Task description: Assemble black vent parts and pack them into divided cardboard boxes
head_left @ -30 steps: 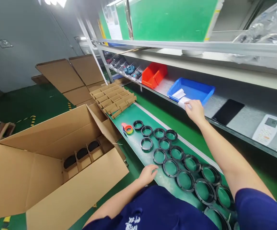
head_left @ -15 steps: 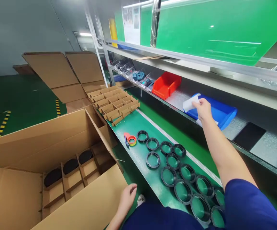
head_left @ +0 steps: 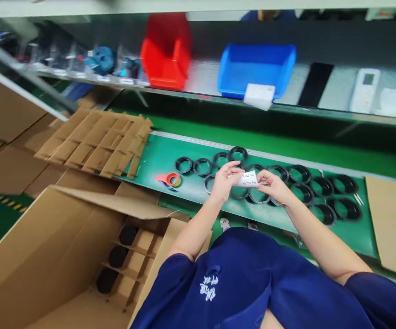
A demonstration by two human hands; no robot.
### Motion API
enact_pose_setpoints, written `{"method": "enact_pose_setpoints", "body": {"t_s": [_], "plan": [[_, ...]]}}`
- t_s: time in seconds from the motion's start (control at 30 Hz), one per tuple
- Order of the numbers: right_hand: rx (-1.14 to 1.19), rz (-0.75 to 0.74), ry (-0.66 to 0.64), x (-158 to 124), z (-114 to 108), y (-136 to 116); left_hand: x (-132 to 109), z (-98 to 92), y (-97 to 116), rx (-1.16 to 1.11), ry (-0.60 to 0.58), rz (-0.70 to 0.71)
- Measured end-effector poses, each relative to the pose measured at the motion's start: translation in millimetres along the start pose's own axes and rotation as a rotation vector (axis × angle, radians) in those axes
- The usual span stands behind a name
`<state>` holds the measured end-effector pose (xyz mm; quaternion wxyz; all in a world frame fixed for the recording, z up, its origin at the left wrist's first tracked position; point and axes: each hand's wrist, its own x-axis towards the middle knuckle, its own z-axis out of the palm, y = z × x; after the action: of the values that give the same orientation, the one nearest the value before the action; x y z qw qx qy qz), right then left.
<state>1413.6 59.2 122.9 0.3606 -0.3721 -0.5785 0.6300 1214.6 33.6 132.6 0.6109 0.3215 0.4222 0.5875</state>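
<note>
Between my two hands is a small white label (head_left: 248,179) with printed weights in kg. My left hand (head_left: 226,179) pinches its left end, and my right hand (head_left: 274,186) grips its right end. Below the label, on the green bench (head_left: 163,157), lie several black rings (head_left: 300,174), some partly hidden by my hands. A blue bin (head_left: 258,66) on the shelf has a white paper (head_left: 259,95) hanging over its front edge.
Left of the rings lie rolls of coloured tape (head_left: 173,179) and a cardboard divider grid (head_left: 95,137). An open carton (head_left: 47,256) with black round parts in its cells stands at lower left. The shelf also bears a red bin (head_left: 167,50) and a white remote-like device (head_left: 365,90).
My right hand has come down from the blue bin with the white label. My left hand has risen from beside the carton and now holds the label too. The view has turned right.
</note>
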Motion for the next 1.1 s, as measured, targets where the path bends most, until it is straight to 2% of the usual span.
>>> {"method": "enact_pose_setpoints", "body": {"t_s": [0.13,0.23,0.33,0.43,0.5,0.63,0.7,0.77,0.83,0.9,0.97,1.1], "plan": [[-0.18,-0.074,0.164,-46.1,-27.5,7.0,-1.0,26.9,-39.4,0.105,-0.007,-0.027],[-0.232,-0.071,0.273,-76.7,-40.1,12.8,-3.9,51.4,-60.0,0.152,-0.008,-0.008],[-0.111,-0.029,0.419,-101.1,-46.8,26.2,-13.3,73.2,-72.0,0.116,-0.041,-0.062],[0.095,-0.023,0.656,-120.8,-55.2,43.1,-31.4,90.4,-83.4,0.03,-0.09,-0.177],[0.19,-0.044,0.777,-133.9,-63.1,54.2,-46.4,100.2,-93.9,0.054,-0.139,-0.241],[0.242,-0.04,0.822,-164.6,-77.8,73.1,-73.2,119.9,-116.8,0.172,-0.148,-0.273],[0.145,-0.059,0.898,-180.7,-81.8,77.4,-82.8,129.7,-126.3,0.186,-0.118,-0.268],[-0.111,-0.123,1.016,-195.4,-83.2,76.8,-90.7,138.7,-134.3,0.209,-0.107,-0.25],[-0.391,-0.22,1.015,-207.7,-82.4,73.0,-98.1,146.3,-142.4,0.27,-0.125,-0.224],[-0.525,-0.286,0.892,-217.4,-80.3,70.0,-105.8,152.4,-151.4,0.35,-0.176,-0.207],[-0.526,-0.273,0.818,-225.5,-78.2,70.5,-113.4,157.7,-160.8,0.448,-0.253,-0.175],[-0.431,-0.14,0.855,-245.7,-79.1,83.5,-124.5,167.8,-177.9,0.705,-0.425,-0.067]]}}
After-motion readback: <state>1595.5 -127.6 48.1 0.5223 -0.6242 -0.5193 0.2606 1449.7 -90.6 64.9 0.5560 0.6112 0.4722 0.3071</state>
